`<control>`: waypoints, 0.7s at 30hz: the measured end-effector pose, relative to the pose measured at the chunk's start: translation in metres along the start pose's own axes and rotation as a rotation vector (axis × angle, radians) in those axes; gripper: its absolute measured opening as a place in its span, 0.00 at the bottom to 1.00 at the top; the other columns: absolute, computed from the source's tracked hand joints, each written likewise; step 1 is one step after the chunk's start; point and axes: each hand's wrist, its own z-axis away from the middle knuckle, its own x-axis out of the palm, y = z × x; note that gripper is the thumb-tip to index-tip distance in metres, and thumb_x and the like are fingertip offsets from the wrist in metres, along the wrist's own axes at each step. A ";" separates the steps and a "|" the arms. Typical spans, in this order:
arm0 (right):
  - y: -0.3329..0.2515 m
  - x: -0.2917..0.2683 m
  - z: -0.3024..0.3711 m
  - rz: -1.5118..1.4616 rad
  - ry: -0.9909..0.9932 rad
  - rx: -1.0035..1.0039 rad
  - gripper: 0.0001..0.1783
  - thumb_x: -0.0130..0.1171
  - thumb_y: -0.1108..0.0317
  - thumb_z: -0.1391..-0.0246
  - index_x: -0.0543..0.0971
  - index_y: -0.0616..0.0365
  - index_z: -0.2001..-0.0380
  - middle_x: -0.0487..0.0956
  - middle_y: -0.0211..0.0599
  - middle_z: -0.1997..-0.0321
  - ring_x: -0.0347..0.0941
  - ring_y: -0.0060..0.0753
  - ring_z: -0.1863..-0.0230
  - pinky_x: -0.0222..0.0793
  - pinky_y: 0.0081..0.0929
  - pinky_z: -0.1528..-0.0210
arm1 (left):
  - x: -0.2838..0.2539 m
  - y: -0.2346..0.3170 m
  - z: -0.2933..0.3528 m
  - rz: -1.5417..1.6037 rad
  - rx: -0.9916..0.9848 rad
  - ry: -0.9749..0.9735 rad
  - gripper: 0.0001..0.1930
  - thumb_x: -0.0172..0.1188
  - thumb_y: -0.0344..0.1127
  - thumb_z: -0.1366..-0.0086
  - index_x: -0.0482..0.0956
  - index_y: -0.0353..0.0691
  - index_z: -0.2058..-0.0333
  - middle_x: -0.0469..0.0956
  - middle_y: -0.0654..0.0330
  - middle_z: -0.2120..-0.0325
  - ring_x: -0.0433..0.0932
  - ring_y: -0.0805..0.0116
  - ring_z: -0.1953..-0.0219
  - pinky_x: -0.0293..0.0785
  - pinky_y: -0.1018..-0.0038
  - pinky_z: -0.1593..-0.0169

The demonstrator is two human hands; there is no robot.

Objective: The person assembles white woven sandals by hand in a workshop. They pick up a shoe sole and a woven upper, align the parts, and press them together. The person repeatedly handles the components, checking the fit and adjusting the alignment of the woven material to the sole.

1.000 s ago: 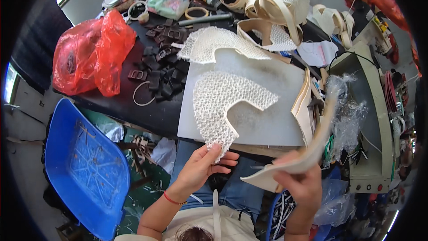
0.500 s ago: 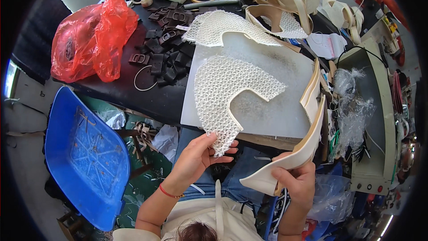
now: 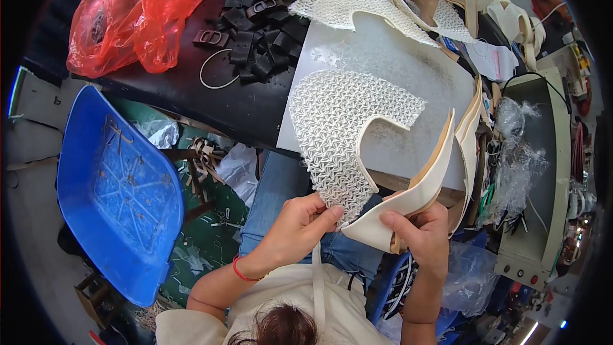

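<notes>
A woven off-white upper piece [image 3: 335, 128], U-shaped with a bound inner edge, lies partly on a pale board [image 3: 396, 57]. My left hand [image 3: 297, 227] pinches its narrow lower end between thumb and fingers, off the board's near edge. My right hand [image 3: 424, 236] grips a smooth curved cream leather piece [image 3: 418, 195] with a tan inner side. The tip of that leather piece is close to the woven end near my left fingers; I cannot tell whether they touch. More cream leather pieces [image 3: 469, 147] stand at the board's right edge.
Another woven piece [image 3: 357, 6] lies at the board's far edge. Dark buckled straps [image 3: 262, 38] and a red plastic bag [image 3: 140, 19] sit on the black table. A blue bin [image 3: 128, 198] stands at left, a metal box [image 3: 539, 185] with buttons at right.
My left hand has moved right, its thumb now over the woven end. My right hand has brought the leather piece upward and nearer to it. The whole view has shifted somewhat.
</notes>
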 end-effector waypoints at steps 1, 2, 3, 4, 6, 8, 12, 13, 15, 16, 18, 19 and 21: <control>0.000 0.001 -0.001 -0.006 -0.002 0.003 0.10 0.63 0.76 0.53 0.79 0.67 0.66 0.79 0.32 0.74 0.72 0.14 0.76 0.64 0.12 0.76 | -0.001 -0.001 0.000 0.003 -0.004 0.001 0.13 0.49 0.33 0.33 0.74 0.30 0.55 0.77 0.61 0.62 0.73 0.78 0.63 0.74 0.78 0.59; 0.001 0.002 -0.002 -0.013 -0.001 0.005 0.10 0.63 0.75 0.53 0.79 0.67 0.66 0.79 0.33 0.74 0.72 0.15 0.76 0.65 0.13 0.76 | -0.001 -0.001 0.001 0.012 -0.004 0.002 0.13 0.50 0.32 0.33 0.74 0.30 0.56 0.77 0.61 0.62 0.73 0.79 0.63 0.74 0.78 0.59; 0.001 0.002 -0.003 -0.020 -0.001 0.006 0.10 0.63 0.75 0.53 0.79 0.67 0.66 0.79 0.33 0.73 0.73 0.15 0.75 0.65 0.13 0.76 | -0.001 0.000 0.002 0.021 -0.005 0.004 0.13 0.50 0.32 0.33 0.74 0.30 0.56 0.77 0.61 0.63 0.73 0.79 0.63 0.74 0.78 0.59; 0.002 0.002 -0.003 -0.020 -0.006 0.012 0.10 0.63 0.75 0.53 0.78 0.67 0.66 0.79 0.33 0.73 0.73 0.15 0.75 0.66 0.13 0.75 | -0.001 0.000 0.002 0.031 -0.005 0.005 0.13 0.50 0.32 0.33 0.74 0.30 0.56 0.77 0.61 0.63 0.73 0.79 0.63 0.74 0.78 0.59; 0.004 0.002 -0.005 -0.020 -0.015 0.020 0.10 0.63 0.75 0.53 0.78 0.67 0.66 0.79 0.34 0.72 0.73 0.16 0.74 0.67 0.13 0.74 | 0.001 0.002 0.003 0.030 -0.001 0.017 0.13 0.50 0.32 0.34 0.74 0.29 0.57 0.77 0.60 0.63 0.73 0.79 0.64 0.74 0.78 0.59; 0.004 0.004 -0.007 -0.026 -0.016 0.018 0.10 0.63 0.76 0.53 0.78 0.67 0.66 0.79 0.34 0.72 0.73 0.16 0.74 0.67 0.13 0.74 | 0.000 0.001 0.004 0.020 -0.002 0.016 0.13 0.50 0.32 0.34 0.74 0.28 0.57 0.77 0.59 0.63 0.73 0.78 0.64 0.73 0.77 0.59; 0.009 0.004 -0.008 0.016 -0.002 0.000 0.09 0.63 0.76 0.53 0.79 0.67 0.66 0.79 0.33 0.73 0.72 0.14 0.74 0.65 0.13 0.75 | -0.003 0.000 0.005 0.012 -0.034 -0.004 0.12 0.52 0.31 0.35 0.73 0.27 0.57 0.77 0.57 0.62 0.74 0.77 0.62 0.73 0.78 0.58; 0.010 0.004 -0.007 0.036 0.001 -0.003 0.10 0.63 0.76 0.53 0.79 0.67 0.66 0.79 0.32 0.73 0.72 0.14 0.75 0.65 0.13 0.75 | -0.002 0.001 0.006 0.017 -0.048 -0.008 0.12 0.53 0.30 0.35 0.73 0.27 0.57 0.77 0.57 0.62 0.74 0.77 0.61 0.73 0.78 0.57; 0.012 0.003 -0.007 0.076 0.008 -0.011 0.10 0.63 0.76 0.53 0.79 0.67 0.65 0.79 0.31 0.74 0.71 0.13 0.75 0.64 0.12 0.75 | 0.001 0.003 0.008 0.030 0.014 -0.013 0.12 0.54 0.28 0.37 0.72 0.26 0.58 0.77 0.56 0.62 0.74 0.76 0.59 0.73 0.78 0.57; 0.013 0.003 -0.007 0.087 0.014 -0.026 0.10 0.63 0.76 0.53 0.79 0.66 0.65 0.79 0.31 0.75 0.71 0.12 0.76 0.63 0.12 0.75 | 0.002 0.003 0.008 0.037 0.044 -0.016 0.12 0.55 0.27 0.38 0.72 0.26 0.58 0.78 0.55 0.62 0.74 0.76 0.59 0.73 0.78 0.57; 0.015 0.003 -0.006 0.110 0.030 -0.054 0.11 0.63 0.76 0.53 0.79 0.66 0.64 0.79 0.30 0.75 0.70 0.12 0.76 0.63 0.12 0.75 | 0.001 0.003 0.009 -0.001 0.015 -0.019 0.12 0.56 0.26 0.39 0.72 0.26 0.58 0.78 0.55 0.62 0.75 0.75 0.59 0.74 0.78 0.57; 0.016 0.003 -0.006 0.103 0.047 -0.059 0.12 0.63 0.76 0.53 0.79 0.66 0.63 0.79 0.30 0.76 0.70 0.12 0.76 0.63 0.12 0.75 | 0.000 0.004 0.009 -0.020 0.000 -0.021 0.12 0.56 0.25 0.39 0.72 0.25 0.58 0.78 0.55 0.62 0.75 0.75 0.59 0.74 0.79 0.57; 0.017 0.006 -0.007 0.087 0.070 -0.064 0.12 0.63 0.75 0.53 0.79 0.65 0.63 0.79 0.30 0.76 0.70 0.12 0.76 0.63 0.12 0.75 | 0.001 0.002 0.010 -0.047 0.001 -0.007 0.12 0.56 0.25 0.39 0.72 0.25 0.58 0.78 0.55 0.62 0.75 0.75 0.60 0.75 0.78 0.59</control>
